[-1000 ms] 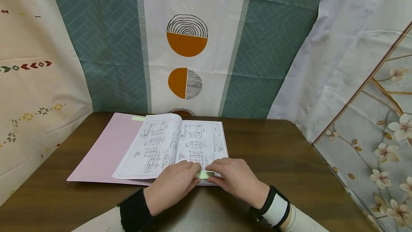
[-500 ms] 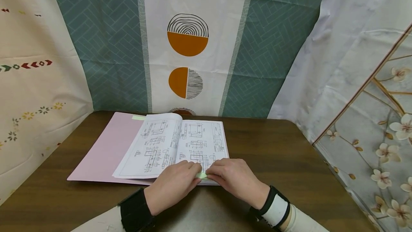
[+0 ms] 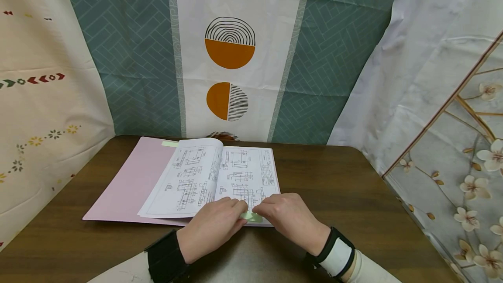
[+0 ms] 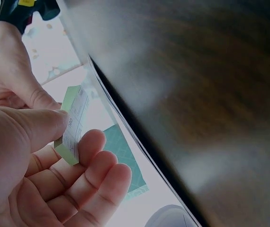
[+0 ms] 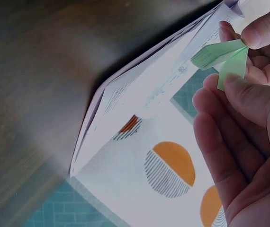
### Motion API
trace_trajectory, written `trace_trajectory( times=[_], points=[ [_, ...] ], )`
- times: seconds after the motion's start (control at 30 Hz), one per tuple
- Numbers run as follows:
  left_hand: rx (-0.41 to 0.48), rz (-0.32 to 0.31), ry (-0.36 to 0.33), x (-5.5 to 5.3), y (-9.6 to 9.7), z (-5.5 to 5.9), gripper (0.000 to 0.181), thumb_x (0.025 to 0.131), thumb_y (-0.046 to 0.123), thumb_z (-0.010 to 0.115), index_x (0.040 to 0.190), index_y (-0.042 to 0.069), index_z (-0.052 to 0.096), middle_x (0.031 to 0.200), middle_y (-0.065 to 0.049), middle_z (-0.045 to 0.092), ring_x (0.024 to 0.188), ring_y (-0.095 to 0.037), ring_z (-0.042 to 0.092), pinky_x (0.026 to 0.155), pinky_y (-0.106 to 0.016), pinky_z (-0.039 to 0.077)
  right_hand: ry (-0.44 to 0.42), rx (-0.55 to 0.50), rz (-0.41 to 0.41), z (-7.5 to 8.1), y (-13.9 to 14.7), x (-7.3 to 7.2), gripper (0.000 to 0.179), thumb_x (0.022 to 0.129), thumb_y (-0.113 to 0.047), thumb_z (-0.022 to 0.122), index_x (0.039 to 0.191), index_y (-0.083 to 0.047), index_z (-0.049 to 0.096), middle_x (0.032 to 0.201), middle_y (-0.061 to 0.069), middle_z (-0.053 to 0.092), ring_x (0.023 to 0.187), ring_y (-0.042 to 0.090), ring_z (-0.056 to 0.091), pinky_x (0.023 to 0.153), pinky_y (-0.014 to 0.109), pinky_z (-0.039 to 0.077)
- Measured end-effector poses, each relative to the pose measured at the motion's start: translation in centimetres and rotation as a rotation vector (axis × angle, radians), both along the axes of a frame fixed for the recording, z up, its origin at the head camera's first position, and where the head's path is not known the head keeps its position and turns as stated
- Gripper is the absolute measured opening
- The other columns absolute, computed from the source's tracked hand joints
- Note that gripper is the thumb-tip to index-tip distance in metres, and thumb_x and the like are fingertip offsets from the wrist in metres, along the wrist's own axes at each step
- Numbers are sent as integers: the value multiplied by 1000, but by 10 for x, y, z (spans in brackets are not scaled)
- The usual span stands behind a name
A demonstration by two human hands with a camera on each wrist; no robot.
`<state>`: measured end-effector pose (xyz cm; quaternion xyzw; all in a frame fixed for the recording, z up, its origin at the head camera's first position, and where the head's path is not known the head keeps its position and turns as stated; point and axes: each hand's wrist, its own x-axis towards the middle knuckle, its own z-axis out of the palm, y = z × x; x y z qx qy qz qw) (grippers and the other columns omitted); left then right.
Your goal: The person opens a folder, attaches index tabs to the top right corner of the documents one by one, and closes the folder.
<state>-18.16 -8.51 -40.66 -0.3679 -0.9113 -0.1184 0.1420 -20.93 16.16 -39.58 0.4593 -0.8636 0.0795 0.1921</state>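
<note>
- Pinching the green pad (image 3: 256, 218), the left hand (image 3: 212, 226) sets its thumb against one face; its other fingers bend loosely around and below, as the left wrist view shows.
- The right hand (image 3: 291, 219) pinches a green sheet (image 5: 233, 68) under its thumb; its remaining fingers are gently bent and lie side by side.
- Sheet and pad meet at the left thumb and diverge in a V, seen in the right wrist view.
- The pad, one face white and printed, appears between the hands, over the near edge of the right-hand page (image 3: 251, 169); whether it touches the paper cannot be told.
- The left-hand page (image 3: 173, 195), likewise bearing line drawings, curves up near the fold and overlaps the folder (image 3: 122, 191).
- The folder, pink, rests on the brown surface (image 3: 334, 187); a pale green strip (image 3: 169, 143) lies near its far edge, just beside the left-hand page.
- Bands circle both wrists: a black band (image 3: 166, 257) on the left, a white-and-black band (image 3: 336, 254) on the right.
- Behind the surface hangs a teal-and-white cloth (image 3: 137, 56).
</note>
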Motion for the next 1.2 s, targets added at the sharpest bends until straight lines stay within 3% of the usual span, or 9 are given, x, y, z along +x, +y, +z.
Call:
trace_trajectory(
  times=[0.5, 1.03, 1.2],
  points=[
    [21, -10, -10, 0, 1, -1, 19, 104, 29, 81, 109, 17, 67, 85, 13, 57, 77, -8, 53, 66, -25, 46, 25, -73, 45, -1, -1, -1, 30, 82, -6, 99, 104, -23, 88, 94, -14, 81, 82, -2, 72, 73, 20, 58],
    [16, -15, 20, 2, 2, -1, 19, 104, 29, 81, 106, 17, 66, 87, 11, 60, 78, -9, 56, 68, -26, 49, 20, -74, 40, -3, -1, -1, 30, 81, -7, 99, 104, -22, 88, 93, -12, 81, 82, 0, 73, 75, 21, 59],
    [12, -17, 1, 2, 2, -1, 20, 103, 29, 82, 108, 17, 67, 88, 11, 61, 78, -9, 55, 68, -25, 48, 8, -71, 32, -3, -1, -1, 29, 82, -9, 99, 106, -22, 88, 93, -12, 81, 81, 1, 72, 75, 21, 59]
  ],
)
